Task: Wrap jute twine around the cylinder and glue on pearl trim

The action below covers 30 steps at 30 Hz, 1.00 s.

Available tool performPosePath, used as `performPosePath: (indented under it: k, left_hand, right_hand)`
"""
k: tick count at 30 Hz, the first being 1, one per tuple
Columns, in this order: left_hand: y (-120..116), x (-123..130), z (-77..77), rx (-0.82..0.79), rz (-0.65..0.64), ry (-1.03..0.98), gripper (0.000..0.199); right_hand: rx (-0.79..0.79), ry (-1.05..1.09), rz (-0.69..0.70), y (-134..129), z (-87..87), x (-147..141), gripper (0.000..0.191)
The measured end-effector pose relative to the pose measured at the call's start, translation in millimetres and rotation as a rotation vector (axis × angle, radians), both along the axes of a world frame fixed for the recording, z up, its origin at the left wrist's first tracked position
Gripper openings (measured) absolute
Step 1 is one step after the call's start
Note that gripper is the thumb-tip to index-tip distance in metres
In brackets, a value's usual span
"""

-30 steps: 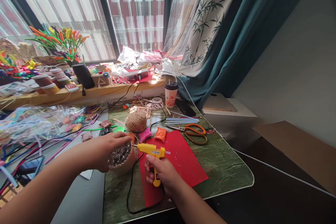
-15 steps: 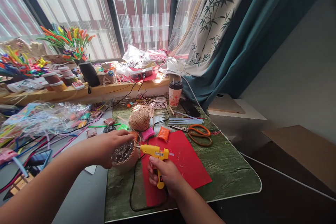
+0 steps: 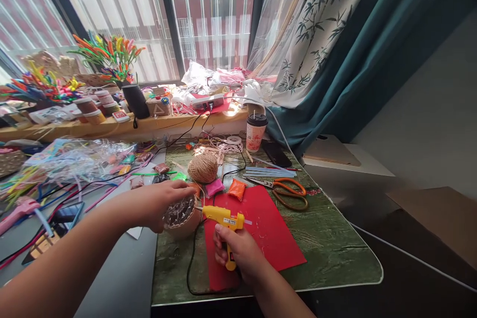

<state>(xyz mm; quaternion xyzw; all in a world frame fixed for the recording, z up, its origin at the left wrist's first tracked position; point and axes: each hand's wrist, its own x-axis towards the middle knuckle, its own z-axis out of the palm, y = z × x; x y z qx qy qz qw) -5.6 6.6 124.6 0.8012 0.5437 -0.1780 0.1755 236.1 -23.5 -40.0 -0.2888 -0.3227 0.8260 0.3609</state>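
Note:
My left hand (image 3: 156,203) is closed around the left side of a small beige pot (image 3: 183,230), its fingers reaching over the far rim. Dark, shiny, clear-wrapped stuff (image 3: 179,211) fills the pot. In my right hand (image 3: 238,248) is a yellow hot glue gun (image 3: 223,216), with a clear glue stick poking out of its back. Its nozzle points left, at or very close to the pot's right rim; I cannot tell if they touch. A ball of twine (image 3: 203,167) sits behind the pot, and a strand comes down toward the rim.
Under the glue gun lies a red sheet (image 3: 276,238). Beyond it are orange-handled scissors (image 3: 290,194), an orange packet (image 3: 237,189), a pink packet (image 3: 214,188), glue sticks (image 3: 270,172) and a paper cup (image 3: 256,134). A black cord (image 3: 190,263) loops near the table's front edge.
The whole view has shifted a little, so things appear slightly further right. Both hands keep their hold, and the glue gun's nozzle stays by the pot's rim.

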Motion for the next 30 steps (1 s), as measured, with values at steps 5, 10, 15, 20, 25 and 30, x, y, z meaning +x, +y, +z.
performPosePath:
  k: [5,10,15,20,25,30]
  left_hand:
    - [-0.6,0.3,0.8,0.023,-0.025,-0.018,0.120]
    - [-0.8,-2.4,-0.9,0.018,-0.022,-0.016,0.119]
    - [-0.7,-1.7,-1.1,0.022,-0.024,-0.018,0.117]
    - [-1.0,-0.9,-0.3,0.014,-0.017,-0.020,0.119]
    - [-1.1,-1.6,-0.5,0.009,-0.010,-0.026,0.117]
    - [-0.7,-2.5,-1.5,0.010,-0.020,-0.044,0.117]
  right_hand:
    - [0.010,-0.045,0.018,-1.4,4.1,-0.3,0.060]
    - [-0.007,-0.054,0.032,-2.4,5.0,-1.0,0.060]
    - [0.013,-0.081,0.022,-2.3,2.3,-1.9,0.061]
    - [0.022,-0.099,0.017,-3.4,2.9,-1.8,0.062]
    - [0.027,-0.103,-0.002,-4.7,0.2,-2.8,0.058]
    - [0.025,-0.111,-0.013,-4.4,-1.7,-3.2,0.059]
